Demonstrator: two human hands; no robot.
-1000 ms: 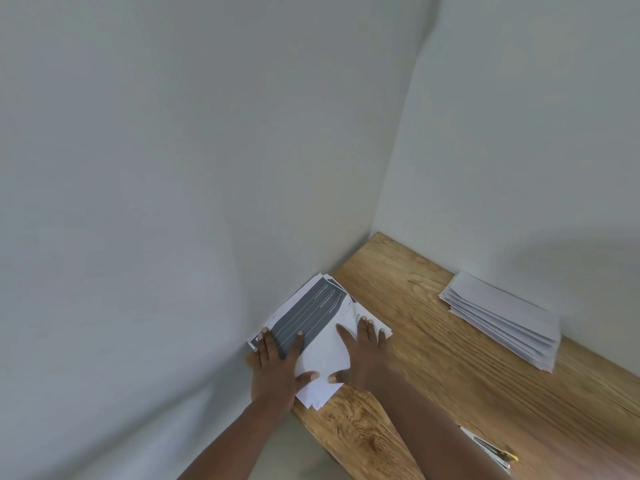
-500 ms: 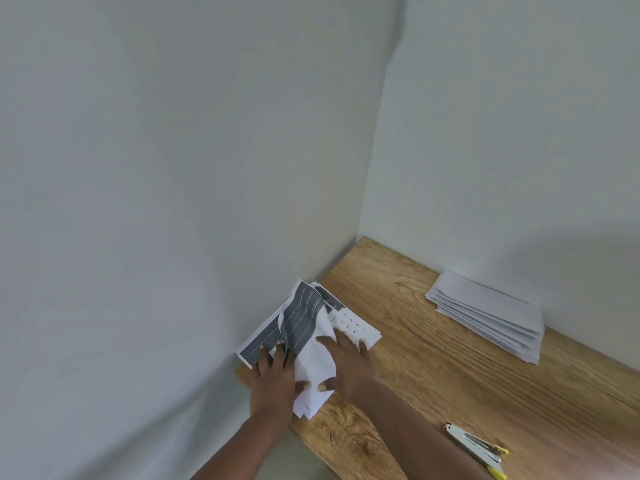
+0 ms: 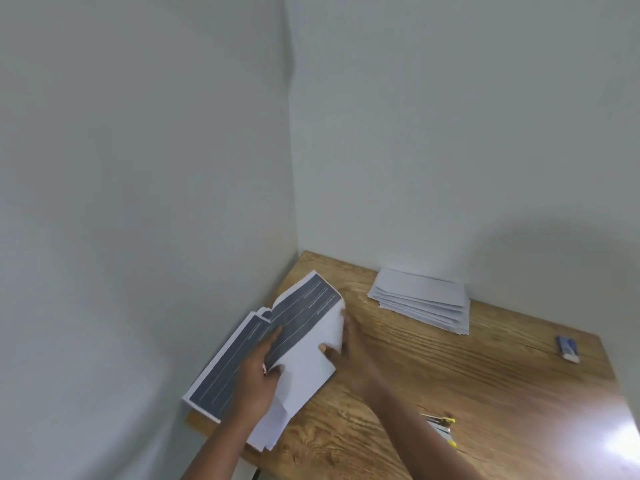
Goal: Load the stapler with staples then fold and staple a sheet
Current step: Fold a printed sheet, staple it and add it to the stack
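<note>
A sheet point(image 3: 304, 327) with a dark grey printed band is lifted off a stack of printed sheets point(image 3: 225, 372) at the desk's left edge by the wall. My left hand point(image 3: 258, 379) holds the sheet's near left part, thumb on top. My right hand point(image 3: 349, 351) grips its right edge, thumb over the white face, fingers behind. The sheet curves upward at its far end. The stapler point(image 3: 441, 427), white with yellow parts, lies on the desk near my right forearm, partly hidden by it.
A pile of folded white sheets point(image 3: 422, 299) rests against the back wall. A small blue and white box point(image 3: 567, 348) lies near the desk's right edge. The wooden desk point(image 3: 502, 393) fills a corner between two walls.
Both hands went from pressing flat on the stack to lifting the top sheet and swinging it toward the right. The camera has turned right, showing the stapler and the small box.
</note>
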